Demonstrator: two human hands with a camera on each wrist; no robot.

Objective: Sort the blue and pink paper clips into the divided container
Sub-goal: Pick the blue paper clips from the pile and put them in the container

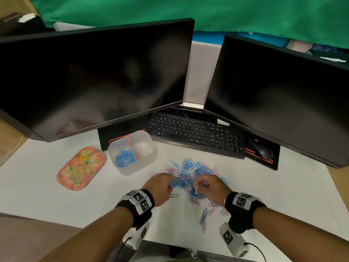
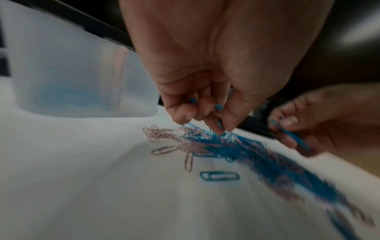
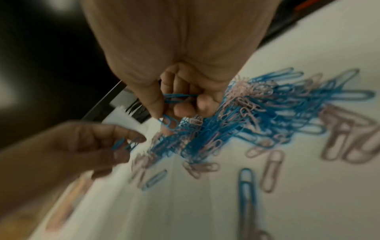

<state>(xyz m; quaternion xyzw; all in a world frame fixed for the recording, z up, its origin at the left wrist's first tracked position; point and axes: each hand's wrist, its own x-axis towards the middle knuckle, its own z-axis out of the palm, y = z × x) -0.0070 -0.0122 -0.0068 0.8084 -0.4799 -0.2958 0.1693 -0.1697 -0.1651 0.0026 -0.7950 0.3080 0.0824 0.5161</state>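
My divided container [image 1: 132, 154] sits at ten o'clock from the mixed pile [image 1: 192, 176], blue paper clips [image 1: 125, 157] in its left half only. My left hand [image 1: 160, 188] and right hand [image 1: 211, 188] are both curled over the pile, each pinching blue clips; their direction is blurred

Left hand [image 1: 160, 188], lower centre of the head view: bare forearm, black wristband [image 1: 136, 206] with white panels bearing black square-pattern markers. Below it, a white camera pod [image 1: 136, 235] with a marker and a black cable.

Right hand [image 1: 212, 188], lower right: bare forearm, matching black band [image 1: 243, 205] with marker panels, white pod [image 1: 233, 241], black cable.
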